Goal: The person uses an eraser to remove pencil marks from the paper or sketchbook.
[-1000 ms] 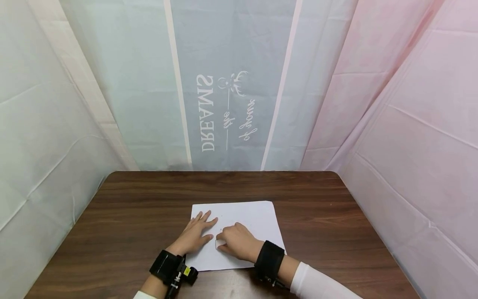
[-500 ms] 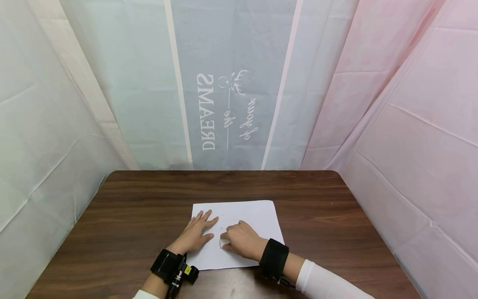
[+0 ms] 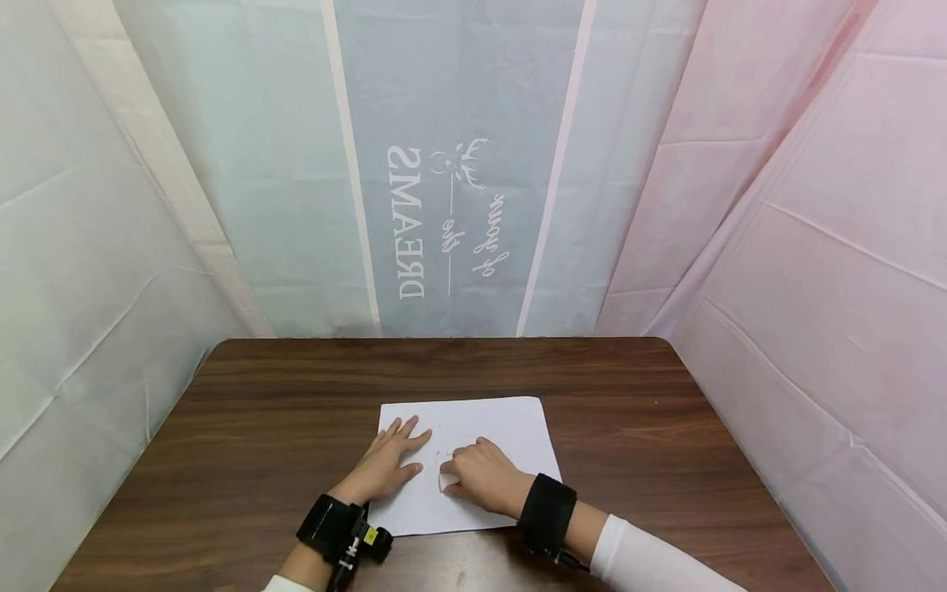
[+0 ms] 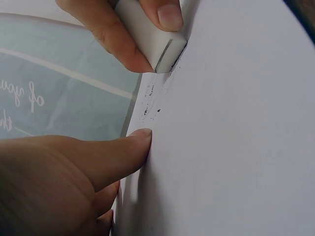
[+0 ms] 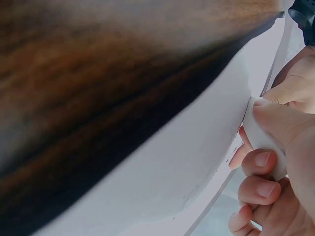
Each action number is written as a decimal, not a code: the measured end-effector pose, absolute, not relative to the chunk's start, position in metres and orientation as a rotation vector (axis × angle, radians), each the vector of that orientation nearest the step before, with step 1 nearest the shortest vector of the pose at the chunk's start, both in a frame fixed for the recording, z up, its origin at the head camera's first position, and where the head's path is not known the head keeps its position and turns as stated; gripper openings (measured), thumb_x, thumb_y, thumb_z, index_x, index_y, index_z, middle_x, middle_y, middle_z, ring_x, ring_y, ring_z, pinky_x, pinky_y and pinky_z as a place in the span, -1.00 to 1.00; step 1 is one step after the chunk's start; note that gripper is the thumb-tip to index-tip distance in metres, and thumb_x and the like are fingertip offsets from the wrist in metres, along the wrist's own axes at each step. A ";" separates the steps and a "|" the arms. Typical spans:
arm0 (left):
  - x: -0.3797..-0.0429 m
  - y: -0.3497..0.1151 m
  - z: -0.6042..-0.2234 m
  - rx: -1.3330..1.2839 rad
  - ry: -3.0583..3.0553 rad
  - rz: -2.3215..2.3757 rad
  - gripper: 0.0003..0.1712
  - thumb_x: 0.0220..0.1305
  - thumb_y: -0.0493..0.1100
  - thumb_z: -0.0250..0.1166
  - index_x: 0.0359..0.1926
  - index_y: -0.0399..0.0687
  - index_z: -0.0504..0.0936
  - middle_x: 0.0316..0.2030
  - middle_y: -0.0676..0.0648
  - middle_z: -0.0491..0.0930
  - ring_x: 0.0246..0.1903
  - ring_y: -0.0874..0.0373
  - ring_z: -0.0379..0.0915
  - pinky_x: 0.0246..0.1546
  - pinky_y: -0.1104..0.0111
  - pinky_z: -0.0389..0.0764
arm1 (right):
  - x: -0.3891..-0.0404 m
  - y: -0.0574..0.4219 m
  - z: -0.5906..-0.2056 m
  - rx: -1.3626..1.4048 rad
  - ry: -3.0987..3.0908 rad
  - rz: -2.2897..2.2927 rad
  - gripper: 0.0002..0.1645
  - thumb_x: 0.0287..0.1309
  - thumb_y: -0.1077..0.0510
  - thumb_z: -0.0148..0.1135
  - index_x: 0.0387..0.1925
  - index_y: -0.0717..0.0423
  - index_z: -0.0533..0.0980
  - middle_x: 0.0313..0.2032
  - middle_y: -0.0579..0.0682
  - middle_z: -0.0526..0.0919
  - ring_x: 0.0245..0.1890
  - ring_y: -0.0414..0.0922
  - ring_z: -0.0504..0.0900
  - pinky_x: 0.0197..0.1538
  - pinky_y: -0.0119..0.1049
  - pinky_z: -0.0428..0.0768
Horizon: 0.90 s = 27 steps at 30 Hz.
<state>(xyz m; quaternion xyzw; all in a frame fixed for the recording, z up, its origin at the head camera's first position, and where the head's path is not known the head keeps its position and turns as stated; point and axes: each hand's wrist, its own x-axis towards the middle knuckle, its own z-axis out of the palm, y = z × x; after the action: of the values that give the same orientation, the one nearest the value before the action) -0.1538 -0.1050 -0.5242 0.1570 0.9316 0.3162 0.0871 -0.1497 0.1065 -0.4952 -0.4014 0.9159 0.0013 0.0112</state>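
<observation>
A sheet of white paper (image 3: 514,423) lies on the table. My left hand (image 3: 385,467) rests on its left part, fingers spread and straight. In my right hand (image 3: 484,477) a white block eraser (image 4: 150,37) is pinched between thumb and curled fingers, its lower edge against the paper. The left wrist view shows a dark line across the eraser's end face. Dark crumbs (image 4: 158,110) and faint smudges trail over the paper between the eraser and my left thumb. From the right wrist, the eraser (image 5: 268,135) is partly covered by the thumb and fingers.
The brown wooden table (image 3: 296,395) extends around the paper on all sides. Pale curtains (image 3: 473,99) with mirrored lettering hang behind it and along both sides. Each wrist wears a black strap (image 3: 546,514); a small camera (image 3: 377,543) juts from the left one, over the paper's near corner.
My right hand has shifted a little to the right over the paper with the eraser. More dark marks show left of it. My left hand stays in place.
</observation>
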 end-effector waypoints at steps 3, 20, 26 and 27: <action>-0.153 -0.105 -0.525 0.469 2.780 0.951 -0.41 0.32 -0.24 0.34 0.37 -0.09 0.50 0.53 -0.30 0.17 0.55 -0.39 -0.10 0.49 -0.32 -0.05 | -0.150 0.108 -0.495 -1.254 2.860 0.008 -0.74 0.20 -0.13 0.41 -0.14 -0.17 0.76 -0.42 -0.23 0.73 -0.52 -0.39 0.49 -0.41 -0.44 0.26; -0.153 -0.105 -0.526 0.475 2.774 0.947 -0.41 0.33 -0.24 0.34 0.37 -0.10 0.51 0.53 -0.32 0.17 0.55 -0.39 -0.11 0.51 -0.28 -0.06 | -0.150 0.118 -0.495 -1.245 2.874 0.021 -0.76 0.18 -0.12 0.43 -0.16 -0.17 0.76 -0.45 -0.23 0.72 -0.52 -0.38 0.51 -0.43 -0.44 0.23; -0.154 -0.105 -0.525 0.467 2.774 0.953 -0.41 0.33 -0.25 0.34 0.37 -0.10 0.51 0.53 -0.32 0.16 0.56 -0.38 -0.11 0.52 -0.27 -0.07 | -0.150 0.121 -0.494 -1.260 2.880 0.031 -0.78 0.17 -0.12 0.43 -0.19 -0.17 0.75 -0.48 -0.23 0.69 -0.54 -0.38 0.48 -0.43 -0.43 0.21; -0.153 -0.105 -0.525 0.466 2.773 0.956 -0.41 0.33 -0.25 0.34 0.37 -0.10 0.51 0.53 -0.32 0.16 0.56 -0.38 -0.12 0.52 -0.27 -0.07 | -0.150 0.122 -0.494 -1.264 2.884 0.031 -0.78 0.17 -0.13 0.43 -0.20 -0.17 0.75 -0.49 -0.23 0.68 -0.55 -0.38 0.46 -0.43 -0.44 0.21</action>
<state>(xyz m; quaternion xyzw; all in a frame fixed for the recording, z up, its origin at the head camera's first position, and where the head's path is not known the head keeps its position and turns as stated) -0.1535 -0.1050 -0.5247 0.1564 0.9303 0.3206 0.0857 -0.1500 0.1220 -0.4940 -0.4015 0.9158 0.0098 -0.0035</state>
